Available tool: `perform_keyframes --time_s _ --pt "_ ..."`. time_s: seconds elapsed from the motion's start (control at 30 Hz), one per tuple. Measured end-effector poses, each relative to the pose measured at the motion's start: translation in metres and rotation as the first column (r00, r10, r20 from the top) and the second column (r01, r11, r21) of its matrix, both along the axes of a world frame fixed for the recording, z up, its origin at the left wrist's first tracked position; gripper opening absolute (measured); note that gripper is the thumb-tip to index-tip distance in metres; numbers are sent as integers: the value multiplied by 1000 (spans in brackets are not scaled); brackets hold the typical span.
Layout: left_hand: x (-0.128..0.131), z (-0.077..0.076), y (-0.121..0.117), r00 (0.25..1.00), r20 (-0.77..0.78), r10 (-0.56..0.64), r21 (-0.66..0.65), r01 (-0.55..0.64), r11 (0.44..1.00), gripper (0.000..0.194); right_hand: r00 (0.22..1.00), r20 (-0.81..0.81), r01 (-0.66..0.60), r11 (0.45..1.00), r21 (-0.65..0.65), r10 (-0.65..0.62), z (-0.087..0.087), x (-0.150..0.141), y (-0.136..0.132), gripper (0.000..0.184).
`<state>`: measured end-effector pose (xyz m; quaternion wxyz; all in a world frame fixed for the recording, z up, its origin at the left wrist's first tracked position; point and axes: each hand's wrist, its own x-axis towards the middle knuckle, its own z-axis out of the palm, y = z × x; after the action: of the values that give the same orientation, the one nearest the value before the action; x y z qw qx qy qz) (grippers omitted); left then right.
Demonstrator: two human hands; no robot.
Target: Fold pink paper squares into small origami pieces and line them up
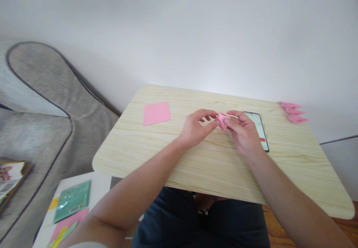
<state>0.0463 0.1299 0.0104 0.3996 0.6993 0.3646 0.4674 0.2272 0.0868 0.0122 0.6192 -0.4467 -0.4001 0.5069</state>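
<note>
A small piece of folded pink paper (223, 121) is held above the middle of the wooden table (156, 151), between both hands. My left hand (197, 126) pinches its left side with thumb and forefinger, the other fingers curled. On its other side, my right hand (244, 131) grips it, thumb in front. My fingers cover part of the folds, so its exact shape is hard to make out. To the left lies a flat stack or sheet of square pink paper (157, 113). Several folded pink paper pieces (297, 119) sit in a row at the far right edge.
A phone (258, 130) with its screen lit lies behind my right hand. At the left stands a grey sofa (36, 128) with a magazine (9, 177). A lower white surface holds a green packet (73, 200) and coloured paper. The wall (195, 35) borders the table's back.
</note>
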Motion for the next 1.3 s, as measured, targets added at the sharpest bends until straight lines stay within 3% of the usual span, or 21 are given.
perform_keyframes --time_s 0.2,0.53,1.3 --pt "0 -2 -1 998 57 -40 -16 41 999 35 1000 1 -29 1000 1 29 0 0 -1 33" --pt "-1 1 0 996 62 -62 44 60 997 31 992 -72 -106 994 29 108 4 -2 -3 32" --pt "-3 4 -4 999 25 -36 140 32 990 26 993 -12 -114 993 19 114 4 -2 -3 45"
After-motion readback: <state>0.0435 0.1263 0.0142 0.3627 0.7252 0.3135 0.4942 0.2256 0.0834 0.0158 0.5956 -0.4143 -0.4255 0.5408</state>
